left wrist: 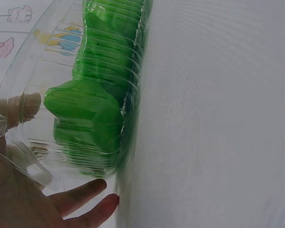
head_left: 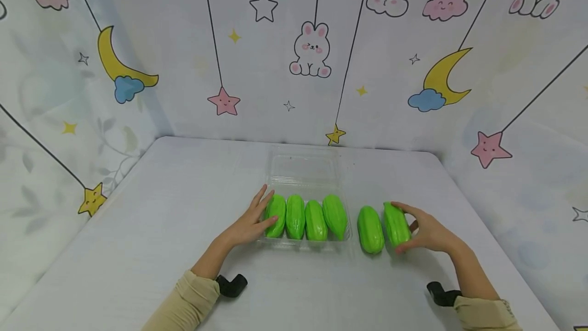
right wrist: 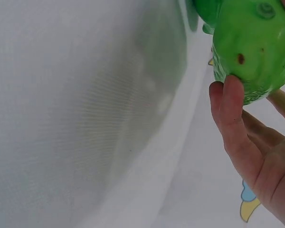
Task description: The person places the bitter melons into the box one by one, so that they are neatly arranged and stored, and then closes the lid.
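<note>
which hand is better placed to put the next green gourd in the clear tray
Right: the right hand already grips the outermost green plastic gourd on the table, while the left hand rests on the clear plastic tray.

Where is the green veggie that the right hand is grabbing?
In the head view, the green vegetable lies on the table at the far right of the row, gripped by the right hand, outside the clear tray.
</note>
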Motion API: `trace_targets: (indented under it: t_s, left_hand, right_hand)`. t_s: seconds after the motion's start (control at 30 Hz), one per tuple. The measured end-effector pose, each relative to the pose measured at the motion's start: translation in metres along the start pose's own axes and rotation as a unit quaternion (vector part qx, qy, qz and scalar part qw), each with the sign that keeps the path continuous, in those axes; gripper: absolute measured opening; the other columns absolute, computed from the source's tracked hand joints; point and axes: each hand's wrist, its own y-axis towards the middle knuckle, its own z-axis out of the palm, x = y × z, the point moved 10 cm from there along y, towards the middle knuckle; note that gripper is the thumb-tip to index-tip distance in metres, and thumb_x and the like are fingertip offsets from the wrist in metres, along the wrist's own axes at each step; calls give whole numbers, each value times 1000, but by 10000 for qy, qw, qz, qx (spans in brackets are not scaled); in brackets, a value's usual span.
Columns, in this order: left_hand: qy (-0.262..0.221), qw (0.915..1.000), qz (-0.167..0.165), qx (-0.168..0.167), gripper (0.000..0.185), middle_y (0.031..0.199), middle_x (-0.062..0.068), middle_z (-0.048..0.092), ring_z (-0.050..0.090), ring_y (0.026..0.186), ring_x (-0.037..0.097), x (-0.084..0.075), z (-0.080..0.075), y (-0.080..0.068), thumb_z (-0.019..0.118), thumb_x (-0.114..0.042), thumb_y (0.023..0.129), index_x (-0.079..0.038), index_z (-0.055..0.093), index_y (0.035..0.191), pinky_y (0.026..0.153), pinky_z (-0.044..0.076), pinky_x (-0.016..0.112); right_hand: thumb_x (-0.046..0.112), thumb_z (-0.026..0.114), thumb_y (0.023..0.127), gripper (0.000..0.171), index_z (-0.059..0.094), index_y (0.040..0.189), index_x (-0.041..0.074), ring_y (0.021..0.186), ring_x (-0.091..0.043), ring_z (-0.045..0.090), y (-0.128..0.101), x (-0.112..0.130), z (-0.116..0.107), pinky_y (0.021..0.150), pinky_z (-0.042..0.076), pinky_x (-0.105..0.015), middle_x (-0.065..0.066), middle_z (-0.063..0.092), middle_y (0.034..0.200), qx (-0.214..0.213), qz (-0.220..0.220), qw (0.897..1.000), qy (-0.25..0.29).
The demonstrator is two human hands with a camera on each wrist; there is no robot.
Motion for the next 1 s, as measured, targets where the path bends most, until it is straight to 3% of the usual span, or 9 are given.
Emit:
trace_targets:
  t_s: [0.5, 0.73, 1.0]
  left_hand:
    - [11, 10000, 3, 26, 69, 152, 11, -10, 4, 137, 36, 2, 1, 1, 49, -30, 95, -5, 11, 147, 100, 23, 59]
    - [24, 10000, -2, 0, 68, 152, 13, -8, 6, 136, 37, 2, 0, 0, 49, -29, 95, -6, 12, 147, 99, 26, 59]
    - [34, 10000, -10, -4, 66, 151, 15, -7, 5, 137, 37, 3, 1, 1, 47, -28, 96, -5, 12, 147, 101, 20, 60]
  right_hand:
    - [28, 88, 56, 103, 32, 141, 9, 81, -21, 55, 5, 24, -10, 60, 44, -31, -16, 41, 126, -384, -270, 9987, 191]
    - [32, 88, 55, 102, 35, 139, 10, 80, -21, 55, 14, 35, -7, 61, 45, -31, -15, 42, 125, -473, -453, 9977, 197]
    - [32, 88, 55, 102, 35, 140, 12, 80, -21, 56, 23, 49, 3, 62, 46, -33, -15, 41, 127, -436, -529, 9966, 454]
